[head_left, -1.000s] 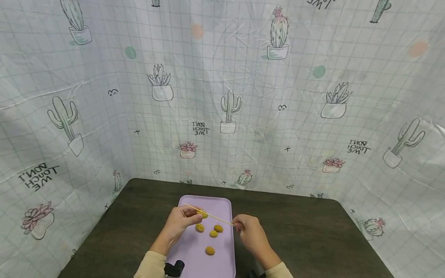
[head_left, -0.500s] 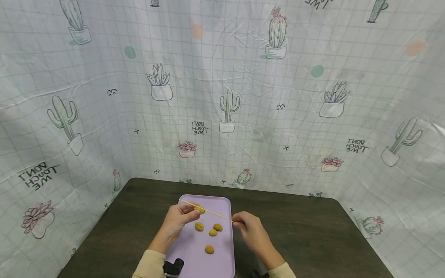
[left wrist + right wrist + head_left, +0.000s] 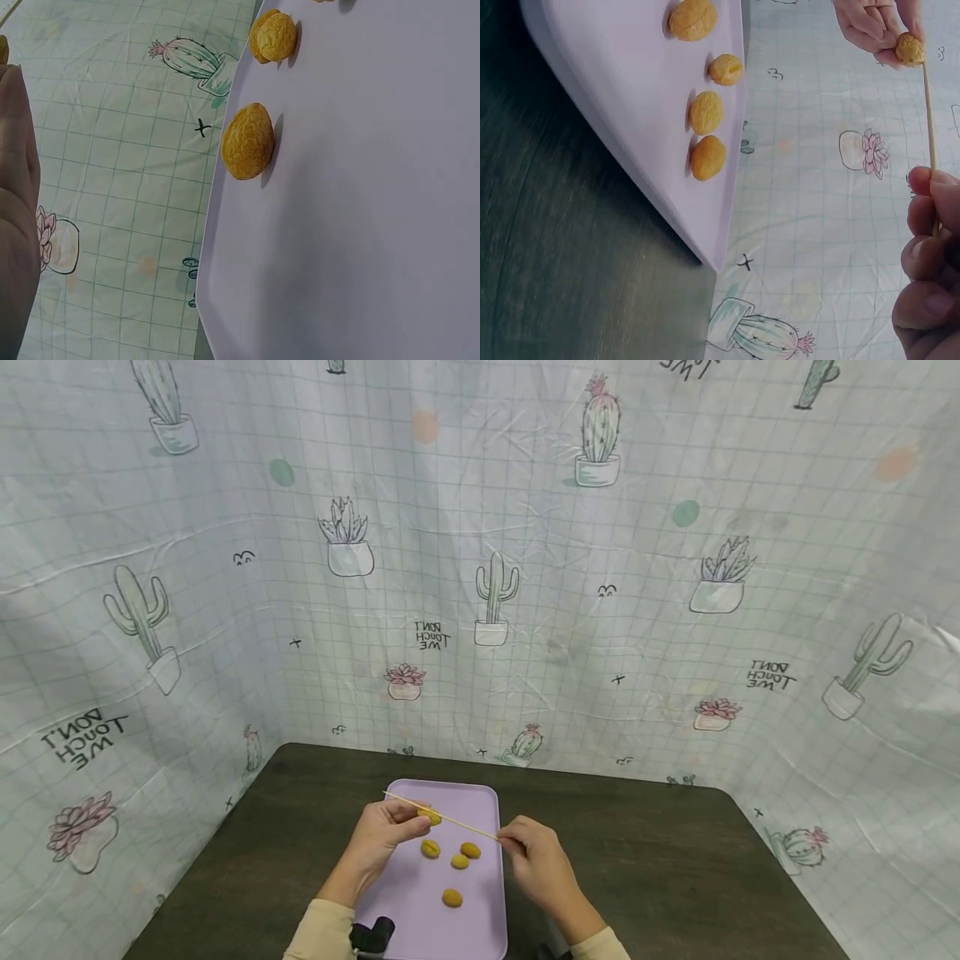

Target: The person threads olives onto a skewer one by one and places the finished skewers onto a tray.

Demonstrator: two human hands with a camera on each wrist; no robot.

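**Thin stick [image 3: 928,112] and yellow ball [image 3: 430,816] held up at a lavender tray [image 3: 480,935]**

We see the left hand [image 3: 384,831] pinching the yellow ball between thumb and fingers. The right hand [image 3: 536,856] grips the thin stick near one end, thumb against forefinger, the other fingers curled in below. Between the two hands the stick slants across, up toward the left, and its far tip shows past the left fingers. It meets the yellow ball at the left hand, though we cannot tell whether it pierces the ball or only runs alongside it.

Beneath and near the left hand, four more yellow pieces lie on the lavender tray. The creased piece [image 3: 430,849] sits closest to the left thumb. To its right, the darker piece [image 3: 470,851] and the small piece [image 3: 460,862] lie just beside each other, and the lone piece [image 3: 452,898] rests nearer to the person, apart from the rest.

Farther out, we find pale sleeves [image 3: 322,931] on both forearms and a black device [image 3: 372,935] at the left wrist. The tray rests on a dark counter [image 3: 637,843], and around its far sides hangs a pale gridded cloth [image 3: 420,527] printed with potted cacti.
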